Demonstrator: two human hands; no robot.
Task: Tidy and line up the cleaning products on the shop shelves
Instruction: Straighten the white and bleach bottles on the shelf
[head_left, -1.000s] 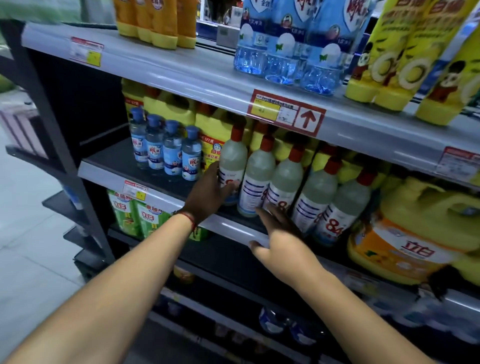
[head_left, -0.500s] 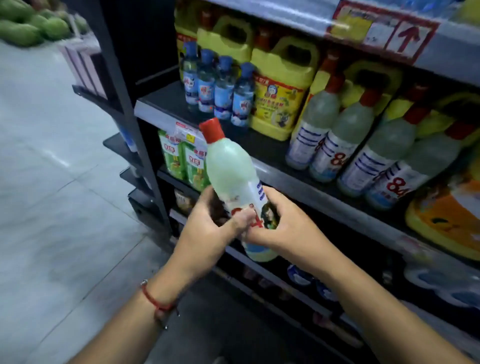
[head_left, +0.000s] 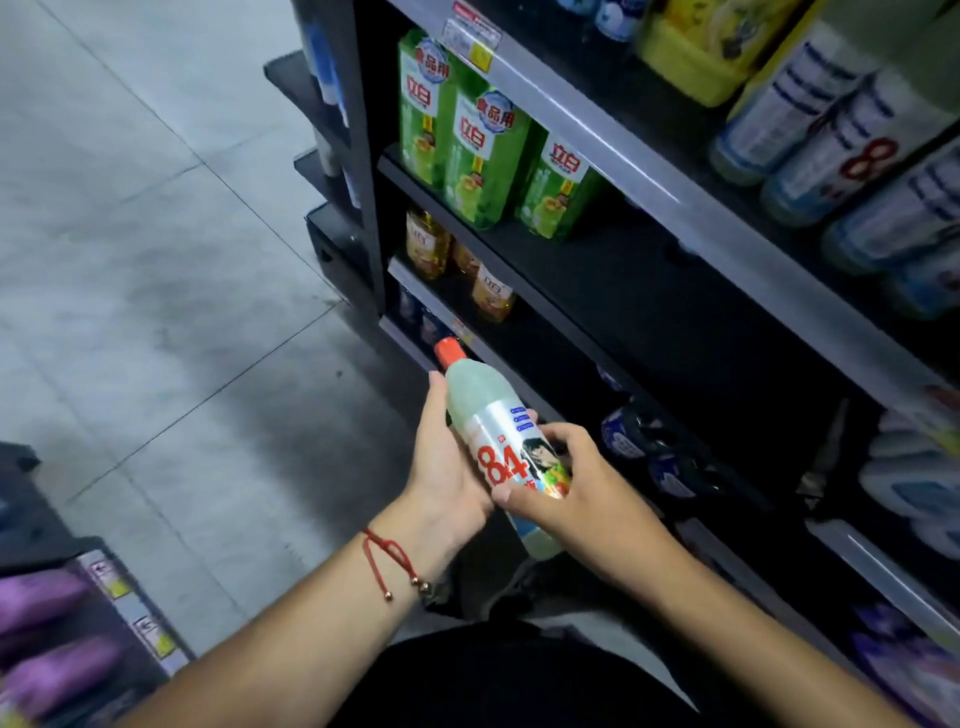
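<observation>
Presently you hold one disinfectant bottle (head_left: 498, 441) in front of the shelves (head_left: 649, 171), clear of every shelf and above the floor (head_left: 156, 260). Its long axis runs on a slant: the red cap (head_left: 449, 352) points up and to the left, away from you, and the base points down toward you. The printed label with the large red "84" faces upward toward the camera.

Your left hand (head_left: 447, 467) cradles the bottle from the left side, fingers curled round its upper body behind the label, closed on it. A red cord bracelet (head_left: 389, 558) sits on that wrist. Your right hand (head_left: 571, 493) clamps the lower half of the label, thumb on the near side and fingers wrapped over the far side; the base protrudes below that hand.

On the shelf at upper right, more bottles of the same kind (head_left: 831, 130) stand in a row. Green refill packs (head_left: 478, 150) stand on the shelf below them.
</observation>
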